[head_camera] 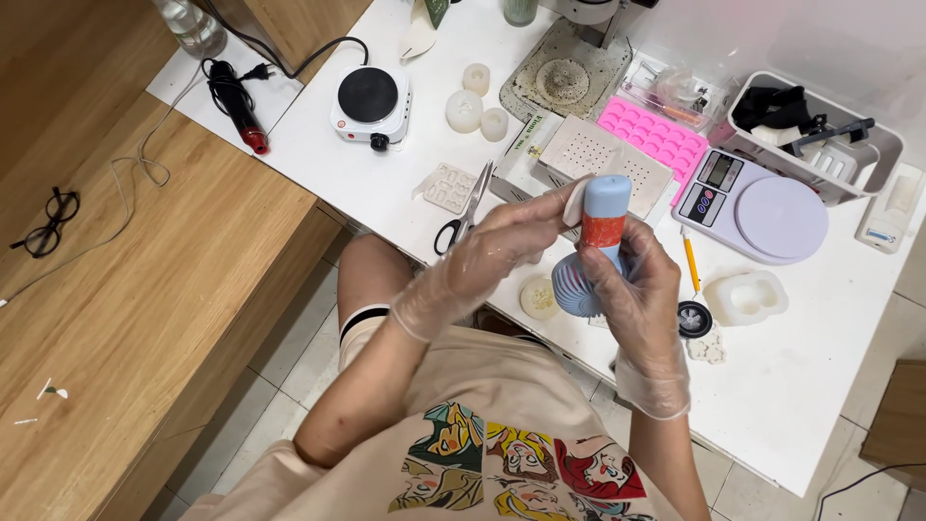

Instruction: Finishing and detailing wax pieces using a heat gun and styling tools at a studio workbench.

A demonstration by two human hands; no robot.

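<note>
We have the small blue fan (pixel 590 253) up over the table's (pixel 801 386) near edge, just above our lap, head down and handle up. Our right hand (pixel 632 289), in a thin clear glove, is clenched round the fan where handle meets head. Our left hand (pixel 492 259), gloved too, pinches something pale at the top of the handle, a wipe or a sticker perhaps; the view is too small to tell. The step in hand looks like working on the handle; any next move needs the right hand steady while the left works.

The white table is crowded: scissors (pixel 463 217), a scale (pixel 762 205), a pink mould (pixel 654 135), a hotplate (pixel 369 101), and a grey basket (pixel 873 159). To the left runs a wooden bench (pixel 145 289) with glasses (pixel 46 227); the floor is tiled.
</note>
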